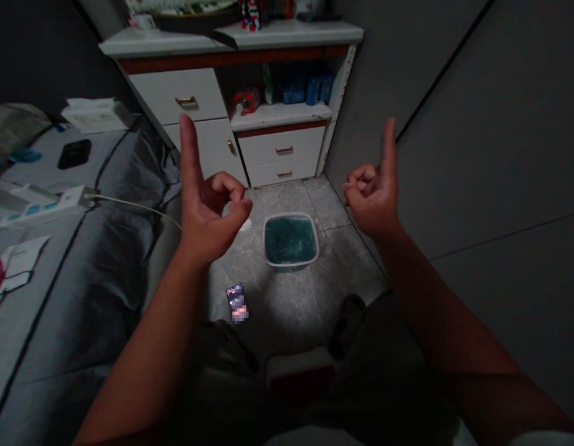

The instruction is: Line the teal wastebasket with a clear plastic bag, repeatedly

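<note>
My left hand (207, 207) is raised in mid-air with its index finger pointing up. Its other fingers are curled toward the thumb, and nothing shows in it. On the other side, my right hand (374, 195) is held up the same way, index finger upright and the rest folded in, also holding nothing. Between and below the hands, a teal plastic basin (291, 266) with a pale rim stands on the floor. Neither hand touches it. A phone (237, 303) with a lit screen lies on the floor below my left hand.
A white cabinet (282, 148) with drawers and an open shelf stands ahead. At left, a grey-covered bed (114, 241) bears a power strip (49, 207), a tissue box (97, 115) and a dark phone-like object (74, 153). Grey panels (500, 155) rise at right.
</note>
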Motion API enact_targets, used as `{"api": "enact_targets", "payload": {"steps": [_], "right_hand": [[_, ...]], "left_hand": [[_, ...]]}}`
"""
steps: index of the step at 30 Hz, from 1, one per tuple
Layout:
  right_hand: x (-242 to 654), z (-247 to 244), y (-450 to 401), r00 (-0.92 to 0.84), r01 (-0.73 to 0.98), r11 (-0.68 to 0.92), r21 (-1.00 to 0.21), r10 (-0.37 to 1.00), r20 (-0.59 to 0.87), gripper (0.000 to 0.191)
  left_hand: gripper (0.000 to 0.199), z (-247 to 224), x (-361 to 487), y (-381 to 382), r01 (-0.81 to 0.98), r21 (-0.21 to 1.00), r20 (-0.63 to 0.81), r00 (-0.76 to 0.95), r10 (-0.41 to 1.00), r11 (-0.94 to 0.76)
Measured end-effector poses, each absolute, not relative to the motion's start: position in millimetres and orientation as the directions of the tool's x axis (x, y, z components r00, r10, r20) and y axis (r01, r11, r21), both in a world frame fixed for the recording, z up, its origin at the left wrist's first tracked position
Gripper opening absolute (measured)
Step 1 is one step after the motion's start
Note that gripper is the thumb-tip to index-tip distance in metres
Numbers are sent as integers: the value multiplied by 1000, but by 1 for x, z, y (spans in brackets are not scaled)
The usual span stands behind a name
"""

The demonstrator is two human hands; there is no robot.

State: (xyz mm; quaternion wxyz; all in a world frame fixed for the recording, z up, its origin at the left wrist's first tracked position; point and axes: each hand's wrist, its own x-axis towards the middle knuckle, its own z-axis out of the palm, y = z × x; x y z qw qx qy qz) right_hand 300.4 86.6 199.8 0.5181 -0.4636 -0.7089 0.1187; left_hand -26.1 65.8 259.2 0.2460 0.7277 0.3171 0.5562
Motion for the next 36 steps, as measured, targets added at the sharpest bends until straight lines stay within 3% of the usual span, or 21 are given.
{"api": "enact_targets", "payload": {"steps": [8,17,20,25,27,30,32,36], "right_hand": [[323,117,129,-43,600,349,-720,913,406,96],[320,127,124,2,584,361,-727,895,446,86],[315,135,117,-1,593,373,-714,887,462,74],[296,164,79,-52,659,326,-678,919,391,29],[287,166,61,-151,709,315,-631,942,299,16],[278,143,43,-354,765,294,-573,935,6,19],[273,115,36,-409,826,266,-497,890,-204,21],[264,65,30,-410,903,309,-298,827,-384,11]], "left_hand": [[109,144,-47,169,181,893,388,152,909,-411],[107,173,-54,163,175,863,463,104,880,-474],[89,192,-53,141,206,829,512,95,854,-520],[23,224,-50,88,294,776,549,120,827,-558],[20,220,-49,72,331,779,517,140,844,-532],[32,188,-49,63,418,791,385,228,894,-447],[29,154,-52,64,542,744,234,335,913,-389],[11,92,-61,75,808,485,-169,462,871,-334]]}}
